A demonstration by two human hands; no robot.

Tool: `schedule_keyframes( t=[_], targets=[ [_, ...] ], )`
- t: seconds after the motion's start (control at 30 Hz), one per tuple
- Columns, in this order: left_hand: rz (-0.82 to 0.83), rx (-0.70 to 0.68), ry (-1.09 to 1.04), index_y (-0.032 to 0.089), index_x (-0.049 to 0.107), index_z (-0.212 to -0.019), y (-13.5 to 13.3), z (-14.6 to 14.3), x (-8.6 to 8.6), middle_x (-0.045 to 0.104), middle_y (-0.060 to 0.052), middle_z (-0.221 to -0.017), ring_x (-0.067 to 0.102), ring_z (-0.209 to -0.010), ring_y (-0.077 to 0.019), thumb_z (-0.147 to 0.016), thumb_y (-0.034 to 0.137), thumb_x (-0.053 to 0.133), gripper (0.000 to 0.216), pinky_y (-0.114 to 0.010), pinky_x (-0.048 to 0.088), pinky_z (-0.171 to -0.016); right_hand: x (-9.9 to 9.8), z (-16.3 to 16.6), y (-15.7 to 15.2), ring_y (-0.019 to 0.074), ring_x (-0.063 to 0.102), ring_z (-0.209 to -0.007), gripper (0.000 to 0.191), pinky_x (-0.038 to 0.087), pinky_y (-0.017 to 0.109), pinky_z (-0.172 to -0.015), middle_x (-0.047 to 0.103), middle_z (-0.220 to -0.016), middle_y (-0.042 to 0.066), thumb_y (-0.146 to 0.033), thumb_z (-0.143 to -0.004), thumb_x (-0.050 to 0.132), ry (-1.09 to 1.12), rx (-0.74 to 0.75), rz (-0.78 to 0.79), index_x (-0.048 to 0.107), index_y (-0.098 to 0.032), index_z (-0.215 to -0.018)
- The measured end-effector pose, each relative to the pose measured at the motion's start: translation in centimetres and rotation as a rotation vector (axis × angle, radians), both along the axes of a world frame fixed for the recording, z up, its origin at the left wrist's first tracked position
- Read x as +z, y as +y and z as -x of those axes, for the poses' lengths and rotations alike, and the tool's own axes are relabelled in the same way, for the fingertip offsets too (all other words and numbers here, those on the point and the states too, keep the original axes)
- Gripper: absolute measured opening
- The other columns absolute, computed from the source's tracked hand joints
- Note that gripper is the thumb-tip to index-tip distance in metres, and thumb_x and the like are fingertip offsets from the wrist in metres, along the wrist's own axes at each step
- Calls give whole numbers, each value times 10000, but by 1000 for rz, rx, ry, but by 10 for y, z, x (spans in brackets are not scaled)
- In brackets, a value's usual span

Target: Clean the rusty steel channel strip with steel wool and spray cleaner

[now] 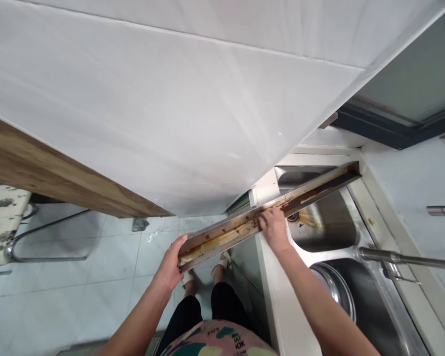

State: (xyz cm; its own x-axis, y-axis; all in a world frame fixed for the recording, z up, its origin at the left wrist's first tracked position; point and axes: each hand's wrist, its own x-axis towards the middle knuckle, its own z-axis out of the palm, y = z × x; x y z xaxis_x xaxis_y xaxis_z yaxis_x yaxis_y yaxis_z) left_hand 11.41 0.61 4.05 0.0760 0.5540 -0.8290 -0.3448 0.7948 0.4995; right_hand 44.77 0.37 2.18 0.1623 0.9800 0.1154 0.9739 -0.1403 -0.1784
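Note:
A long, narrow metal trough (244, 225), stained with brown grease, slants from the lower left up to the far side of the sink. My left hand (172, 267) is closed round its near end, over the floor. My right hand (274, 227) grips its middle, right above the sink's left basin (326, 227), where brown liquid pools near the drain. The trough's far end rests near the sink's back rim.
A large white cabinet underside (170, 113) fills the upper view, close overhead. A tap spout (404, 258) reaches over the sink from the right. A round metal bowl (335, 291) lies in the near basin. A chair (7, 227) stands at far left on the tiled floor.

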Motion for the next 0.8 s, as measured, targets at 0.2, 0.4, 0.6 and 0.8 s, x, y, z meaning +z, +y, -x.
schedule_keyframes(
  t=[0.2, 0.4, 0.6, 0.8],
  targets=[
    [46, -35, -42, 202, 671, -987, -1, 1, -2, 736, -81, -906, 704, -759, -253, -755, 446, 717, 340, -379, 601, -625, 8, -11, 0, 227, 421, -851, 153, 343, 337, -765, 528, -932, 89, -210, -909, 569, -22, -19, 30, 703, -179, -842],
    [31, -21, -30, 205, 664, -967, -5, -1, -6, 731, -79, -885, 704, -746, -254, -740, 468, 729, 353, -390, 607, -616, 12, 11, -4, 229, 420, -850, 194, 325, 338, -743, 540, -914, 89, -232, -931, 568, -67, 24, 81, 685, -186, -783],
    [-8, -2, -28, 203, 658, -932, -8, -3, -4, 724, -79, -925, 702, -769, -244, -726, 454, 738, 335, -361, 601, -612, 9, 7, -6, 230, 437, -858, 166, 342, 337, -764, 553, -914, 86, -225, -909, 575, -55, 5, 52, 679, -188, -785],
    [6, 44, 7, 214, 657, -896, -6, -7, 3, 713, -60, -915, 694, -816, -237, -700, 447, 747, 317, -301, 568, -572, 5, 19, -2, 241, 477, -867, 93, 373, 344, -805, 582, -903, 96, -200, -872, 590, -40, -45, 22, 676, -164, -877]
  ],
)
